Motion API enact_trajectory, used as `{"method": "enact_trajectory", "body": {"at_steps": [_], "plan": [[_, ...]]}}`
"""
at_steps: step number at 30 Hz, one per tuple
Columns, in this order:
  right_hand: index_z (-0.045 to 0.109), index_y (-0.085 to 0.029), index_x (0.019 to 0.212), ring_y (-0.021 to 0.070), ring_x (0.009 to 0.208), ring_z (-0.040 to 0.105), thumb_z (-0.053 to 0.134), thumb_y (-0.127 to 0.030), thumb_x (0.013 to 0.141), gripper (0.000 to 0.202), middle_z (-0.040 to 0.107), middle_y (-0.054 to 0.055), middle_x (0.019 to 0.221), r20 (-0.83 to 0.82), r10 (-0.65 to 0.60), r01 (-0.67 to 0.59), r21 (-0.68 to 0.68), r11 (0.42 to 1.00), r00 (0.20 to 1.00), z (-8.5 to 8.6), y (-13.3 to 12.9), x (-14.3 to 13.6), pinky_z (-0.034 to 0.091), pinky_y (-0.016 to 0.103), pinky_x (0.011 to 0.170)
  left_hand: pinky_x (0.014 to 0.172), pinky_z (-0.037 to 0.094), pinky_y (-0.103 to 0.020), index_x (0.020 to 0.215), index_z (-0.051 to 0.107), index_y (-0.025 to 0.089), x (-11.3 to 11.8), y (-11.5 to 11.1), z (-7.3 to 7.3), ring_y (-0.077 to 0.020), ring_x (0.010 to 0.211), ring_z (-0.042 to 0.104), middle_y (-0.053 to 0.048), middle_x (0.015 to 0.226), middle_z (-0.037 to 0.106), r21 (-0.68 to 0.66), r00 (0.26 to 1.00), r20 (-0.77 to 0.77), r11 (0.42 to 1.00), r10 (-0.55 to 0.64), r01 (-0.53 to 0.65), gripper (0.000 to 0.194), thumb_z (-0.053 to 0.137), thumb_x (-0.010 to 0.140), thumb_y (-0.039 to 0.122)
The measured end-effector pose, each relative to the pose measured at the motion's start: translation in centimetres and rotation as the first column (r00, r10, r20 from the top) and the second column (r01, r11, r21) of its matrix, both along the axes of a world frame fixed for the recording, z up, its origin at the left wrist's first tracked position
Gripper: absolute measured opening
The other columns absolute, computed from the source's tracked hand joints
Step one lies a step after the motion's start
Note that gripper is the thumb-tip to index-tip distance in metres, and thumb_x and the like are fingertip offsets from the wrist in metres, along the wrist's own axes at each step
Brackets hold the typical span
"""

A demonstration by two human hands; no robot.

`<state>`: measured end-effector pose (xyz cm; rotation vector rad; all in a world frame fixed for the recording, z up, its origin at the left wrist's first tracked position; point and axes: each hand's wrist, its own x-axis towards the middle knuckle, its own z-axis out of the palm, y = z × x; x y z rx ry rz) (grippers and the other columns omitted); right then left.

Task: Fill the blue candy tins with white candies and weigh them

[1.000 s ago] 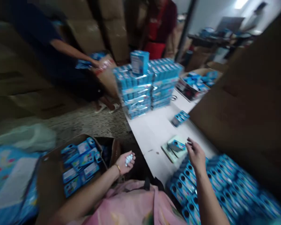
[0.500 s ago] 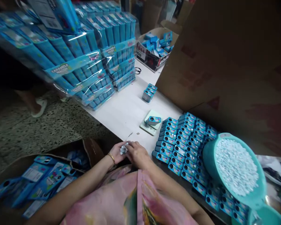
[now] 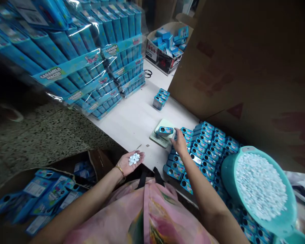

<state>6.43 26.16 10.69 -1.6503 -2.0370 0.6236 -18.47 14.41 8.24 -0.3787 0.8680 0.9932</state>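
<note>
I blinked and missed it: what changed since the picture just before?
The right hand left the left hand and moved forward and right, to the box on the scale; contact is unclear. The left hand still holds the white pieces, now uncovered. The box stayed put.

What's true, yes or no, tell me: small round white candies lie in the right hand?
No, the small round white candies lie in the open left hand.

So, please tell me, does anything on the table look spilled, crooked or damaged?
I see no spill. Two small dark marks stand out on the white table near the scale; chips or stains, I cannot tell. A blue pack on the wrapped stack sits out of line with its rows.
</note>
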Motion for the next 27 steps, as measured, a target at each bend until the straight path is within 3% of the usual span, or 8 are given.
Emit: {"method": "enact_trajectory", "body": {"at_steps": [3, 6, 8, 10, 13, 16, 20, 27], "plan": [[0.038, -0.015, 0.119, 0.0191, 0.093, 0.051, 0.053, -0.023, 0.069, 0.052, 0.054, 0.008, 0.106, -0.045, 0.028, -0.035, -0.157, 0.987, 0.999, -2.6, 3.2, 0.7, 0.040, 0.031, 0.080, 0.073, 0.050, -0.038, 0.083, 0.057, 0.007, -0.2, 1.4, -0.1, -0.0253, 0.087, 0.060, -0.017, 0.089, 0.063, 0.022, 0.998, -0.015, 0.998, 0.056, -0.056, 0.014, 0.047, 0.078, 0.015], [0.048, -0.014, 0.106, 0.0171, 0.082, 0.054, 0.050, -0.027, 0.072, 0.037, 0.059, 0.004, 0.090, -0.174, 0.091, -0.122, -0.174, 0.977, 0.981, -3.5, 4.3, -0.5, 0.042, 0.028, 0.074, 0.073, 0.050, -0.040, 0.083, 0.057, 0.008, 0.1, 3.6, -0.6, -0.0262, 0.089, 0.059, -0.017, 0.090, 0.063, 0.046, 0.992, -0.026, 0.992, 0.122, -0.120, 0.013, 0.048, 0.077, 0.016], [0.050, -0.015, 0.103, 0.0167, 0.084, 0.053, 0.048, -0.028, 0.075, 0.031, 0.058, 0.004, 0.091, -0.215, 0.193, -0.215, -0.083, 0.973, 0.957, -2.4, 4.0, -1.8, 0.041, 0.028, 0.075, 0.073, 0.050, -0.040, 0.082, 0.057, 0.008, 0.5, 5.4, -1.1, -0.0263, 0.088, 0.059, -0.017, 0.089, 0.063, 0.065, 0.987, -0.030, 0.985, 0.160, -0.158, 0.013, 0.048, 0.077, 0.016], [0.049, -0.018, 0.108, 0.0172, 0.091, 0.049, 0.048, -0.026, 0.077, 0.032, 0.055, 0.005, 0.099, -0.144, 0.321, -0.318, 0.042, 0.947, 0.936, -0.2, 3.1, -3.2, 0.039, 0.029, 0.079, 0.072, 0.050, -0.040, 0.081, 0.057, 0.009, 1.1, 7.3, -1.7, -0.0255, 0.084, 0.061, -0.016, 0.085, 0.063, 0.082, 0.982, -0.027, 0.979, 0.187, -0.185, 0.013, 0.047, 0.077, 0.017], [0.042, -0.023, 0.119, 0.0199, 0.099, 0.042, 0.047, -0.023, 0.079, 0.040, 0.050, 0.007, 0.108, 0.134, 0.458, -0.475, 0.167, 0.864, 0.879, 3.8, 1.8, -5.3, 0.033, 0.034, 0.086, 0.067, 0.051, -0.037, 0.079, 0.057, 0.010, 2.2, 9.9, -2.2, -0.0214, 0.073, 0.062, -0.011, 0.075, 0.064, 0.082, 0.977, -0.002, 0.974, 0.214, -0.213, 0.013, 0.046, 0.077, 0.017], [0.038, -0.026, 0.123, 0.0219, 0.098, 0.039, 0.043, -0.017, 0.081, 0.044, 0.049, 0.007, 0.107, 0.380, 0.489, -0.580, 0.174, 0.796, 0.785, 6.2, 1.1, -6.8, 0.028, 0.038, 0.088, 0.062, 0.051, -0.032, 0.078, 0.057, 0.011, 3.3, 11.8, -2.1, -0.0172, 0.064, 0.062, -0.007, 0.069, 0.063, 0.078, 0.973, 0.040, 0.970, 0.226, -0.229, 0.013, 0.046, 0.077, 0.019], [0.036, -0.027, 0.124, 0.0222, 0.101, 0.036, 0.039, -0.014, 0.082, 0.044, 0.047, 0.007, 0.110, 0.488, 0.492, -0.629, 0.163, 0.760, 0.721, 6.8, 1.2, -7.2, 0.025, 0.039, 0.089, 0.057, 0.050, -0.027, 0.075, 0.057, 0.011, 4.2, 13.2, -1.8, -0.0151, 0.060, 0.060, -0.006, 0.067, 0.062, 0.082, 0.976, 0.075, 0.974, 0.206, -0.212, 0.014, 0.046, 0.077, 0.019], [0.037, -0.026, 0.124, 0.0223, 0.101, 0.036, 0.039, -0.015, 0.083, 0.043, 0.048, 0.007, 0.109, 0.473, 0.460, -0.586, 0.157, 0.795, 0.751, 6.6, 1.4, -6.0, 0.025, 0.040, 0.090, 0.055, 0.050, -0.029, 0.074, 0.057, 0.011, 4.3, 14.2, -2.8, -0.0171, 0.061, 0.061, -0.009, 0.070, 0.062, 0.060, 0.977, 0.057, 0.976, 0.206, -0.209, 0.011, 0.049, 0.075, 0.018]]}}
